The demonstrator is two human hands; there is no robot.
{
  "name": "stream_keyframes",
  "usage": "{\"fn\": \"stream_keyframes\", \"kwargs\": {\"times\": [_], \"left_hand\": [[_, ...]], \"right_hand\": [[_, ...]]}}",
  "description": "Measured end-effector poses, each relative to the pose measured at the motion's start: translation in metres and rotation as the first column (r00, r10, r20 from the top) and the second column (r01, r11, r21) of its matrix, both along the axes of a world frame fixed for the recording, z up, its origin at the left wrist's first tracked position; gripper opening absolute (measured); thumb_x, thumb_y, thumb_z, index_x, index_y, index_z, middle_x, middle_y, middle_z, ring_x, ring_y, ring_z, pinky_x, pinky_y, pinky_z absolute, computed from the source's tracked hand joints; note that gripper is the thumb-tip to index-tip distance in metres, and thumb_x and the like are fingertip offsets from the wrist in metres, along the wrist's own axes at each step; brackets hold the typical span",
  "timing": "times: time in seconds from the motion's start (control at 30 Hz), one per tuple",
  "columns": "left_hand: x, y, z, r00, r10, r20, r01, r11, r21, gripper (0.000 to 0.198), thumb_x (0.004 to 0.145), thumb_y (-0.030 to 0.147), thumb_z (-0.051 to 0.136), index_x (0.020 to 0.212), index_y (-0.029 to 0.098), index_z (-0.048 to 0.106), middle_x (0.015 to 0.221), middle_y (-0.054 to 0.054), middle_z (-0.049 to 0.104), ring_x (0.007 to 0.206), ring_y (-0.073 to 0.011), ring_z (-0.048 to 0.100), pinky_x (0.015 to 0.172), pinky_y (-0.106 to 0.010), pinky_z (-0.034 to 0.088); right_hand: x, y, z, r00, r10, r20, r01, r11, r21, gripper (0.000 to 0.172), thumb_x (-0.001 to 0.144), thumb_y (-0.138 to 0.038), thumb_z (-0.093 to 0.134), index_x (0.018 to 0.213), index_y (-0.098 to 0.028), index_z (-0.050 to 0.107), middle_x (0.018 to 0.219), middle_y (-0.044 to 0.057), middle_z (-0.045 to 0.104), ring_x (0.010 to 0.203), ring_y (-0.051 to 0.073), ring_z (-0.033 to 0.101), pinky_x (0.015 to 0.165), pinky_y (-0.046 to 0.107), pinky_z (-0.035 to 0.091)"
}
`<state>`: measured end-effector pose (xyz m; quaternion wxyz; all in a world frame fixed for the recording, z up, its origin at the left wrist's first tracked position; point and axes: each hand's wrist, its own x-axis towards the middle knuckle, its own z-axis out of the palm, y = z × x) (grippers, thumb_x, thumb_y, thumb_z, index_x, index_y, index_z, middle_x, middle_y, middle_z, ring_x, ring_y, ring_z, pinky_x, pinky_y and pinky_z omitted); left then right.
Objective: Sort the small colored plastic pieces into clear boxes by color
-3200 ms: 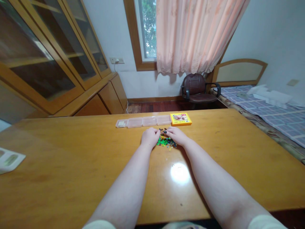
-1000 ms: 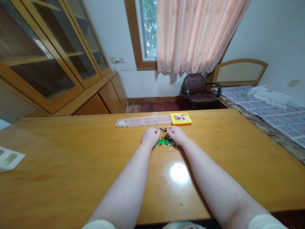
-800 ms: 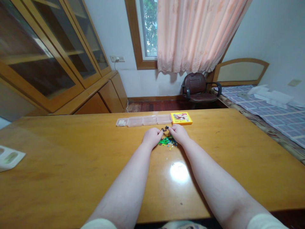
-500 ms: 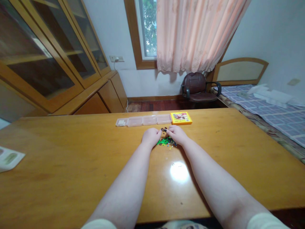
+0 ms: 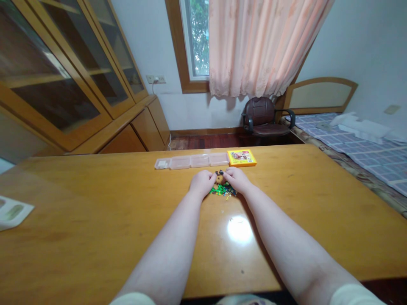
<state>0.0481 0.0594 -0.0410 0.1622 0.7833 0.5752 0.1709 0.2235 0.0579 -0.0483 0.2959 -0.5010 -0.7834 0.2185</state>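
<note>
Left hand: the person's left hand (image 5: 202, 182) lies between 9 and 10 o'clock of the coloured pile; its grip is pinched, thumb and fingertips on dark pieces (image 5: 219, 173).
Right hand: the person's right hand (image 5: 237, 179) lies at 2 o'clock of the pile, turned in toward the other; its grip is also pinched on the dark pieces; whether these are joined or separate is too small to tell.
Dark pieces: at 12 o'clock of the pile, between the two sets of fingertips; brown to black.
Coloured pile: the coloured pile (image 5: 221, 190) of tiny bits sits on the counter (image 5: 95, 220) between the wrists; mostly green, with dark, yellow and pale bits toward 4 o'clock.
Plastic tray: a see-through plastic tray (image 5: 199, 160), a row of shallow compartments, at 10 o'clock of the pile; a pale label shows in its leftmost part.
Yellow box: a yellow box (image 5: 241, 157) with a printed top lies flat at 1 o'clock, just beside the tray's end.
White holder: a white holder (image 5: 23, 210) with oval openings at 9 o'clock, well apart, cut by the view's edge.
Chair: a brown chair (image 5: 260, 112) beyond the counter at 1 o'clock.
</note>
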Motion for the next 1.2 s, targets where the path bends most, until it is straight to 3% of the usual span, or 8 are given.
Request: {"fn": "stream_keyframes", "kwargs": {"times": [0.17, 0.3, 0.43, 0.63, 0.8, 0.93, 1.2], "left_hand": [[-0.0018, 0.0009, -0.0004, 0.999, 0.040, 0.018, -0.040, 0.999, 0.009, 0.047, 0.088, 0.041, 0.034, 0.069, 0.019, 0.071, 0.077, -0.006, 0.069, 0.072, -0.0171, 0.058, 0.061, -0.026, 0.035], [-0.0007, -0.0018, 0.0027, 1.000, -0.025, -0.001, 0.025, 1.000, 0.013, 0.049, 0.088, 0.044, 0.034, 0.066, 0.018, 0.070, 0.074, -0.007, 0.068, 0.068, -0.0166, 0.057, 0.061, -0.026, 0.035], [0.0024, -0.0039, 0.0038, 0.994, -0.111, -0.021, 0.110, 0.994, -0.024, 0.051, 0.088, 0.047, 0.033, 0.068, 0.018, 0.071, 0.073, -0.007, 0.067, 0.066, -0.0165, 0.056, 0.061, -0.025, 0.035], [-0.0010, 0.0010, -0.0009, 1.000, 0.029, 0.000, -0.029, 0.999, 0.015, 0.046, 0.088, 0.041, 0.034, 0.074, 0.019, 0.072, 0.080, -0.006, 0.070, 0.073, -0.0182, 0.059, 0.062, -0.026, 0.035], [-0.0042, 0.0035, -0.0028, 0.987, 0.163, 0.013, -0.163, 0.986, 0.031, 0.054, 0.090, 0.045, 0.028, 0.072, 0.019, 0.071, 0.076, -0.007, 0.070, 0.072, -0.0188, 0.060, 0.062, -0.027, 0.036], [-0.0029, 0.0031, -0.0021, 0.991, 0.131, -0.018, -0.131, 0.991, -0.004, 0.055, 0.089, 0.048, 0.030, 0.067, 0.019, 0.071, 0.070, -0.007, 0.069, 0.066, -0.0185, 0.059, 0.059, -0.027, 0.034], [-0.0029, 0.0033, -0.0043, 0.995, 0.095, 0.000, -0.095, 0.995, -0.011, 0.051, 0.089, 0.047, 0.032, 0.076, 0.019, 0.072, 0.078, -0.008, 0.070, 0.072, -0.0186, 0.060, 0.061, -0.026, 0.035]], "right_hand": [[0.0006, 0.0024, -0.0037, 0.999, -0.035, 0.036, 0.036, 0.999, -0.024, 0.043, 0.091, -0.033, 0.041, 0.065, -0.016, 0.072, 0.067, 0.004, 0.060, 0.064, 0.013, 0.051, 0.064, 0.025, 0.036], [0.0013, 0.0040, -0.0053, 0.992, -0.113, 0.059, 0.113, 0.994, 0.016, 0.044, 0.091, -0.037, 0.042, 0.064, -0.015, 0.069, 0.064, 0.004, 0.059, 0.062, 0.013, 0.050, 0.061, 0.025, 0.035], [0.0008, 0.0023, -0.0039, 1.000, -0.005, 0.013, 0.005, 1.000, 0.023, 0.041, 0.089, -0.032, 0.044, 0.061, -0.015, 0.068, 0.063, 0.003, 0.056, 0.064, 0.013, 0.050, 0.062, 0.024, 0.035], [0.0008, 0.0022, -0.0055, 0.993, 0.113, -0.044, -0.114, 0.993, -0.014, 0.036, 0.087, -0.027, 0.046, 0.063, -0.015, 0.070, 0.065, 0.002, 0.057, 0.065, 0.013, 0.052, 0.065, 0.024, 0.036], [0.0003, 0.0021, -0.0043, 1.000, 0.025, -0.001, -0.025, 1.000, -0.006, 0.042, 0.089, -0.029, 0.044, 0.058, -0.015, 0.069, 0.061, 0.002, 0.056, 0.062, 0.012, 0.050, 0.064, 0.024, 0.035], [-0.0004, 0.0008, -0.0007, 1.000, -0.025, 0.018, 0.025, 1.000, 0.002, 0.045, 0.090, -0.031, 0.043, 0.056, -0.015, 0.068, 0.061, 0.002, 0.054, 0.060, 0.012, 0.049, 0.061, 0.024, 0.034], [-0.0005, -0.0002, 0.0000, 0.999, 0.025, -0.046, -0.025, 1.000, 0.011, 0.042, 0.089, -0.029, 0.043, 0.058, -0.015, 0.069, 0.061, 0.002, 0.054, 0.060, 0.012, 0.049, 0.063, 0.024, 0.035]]}}
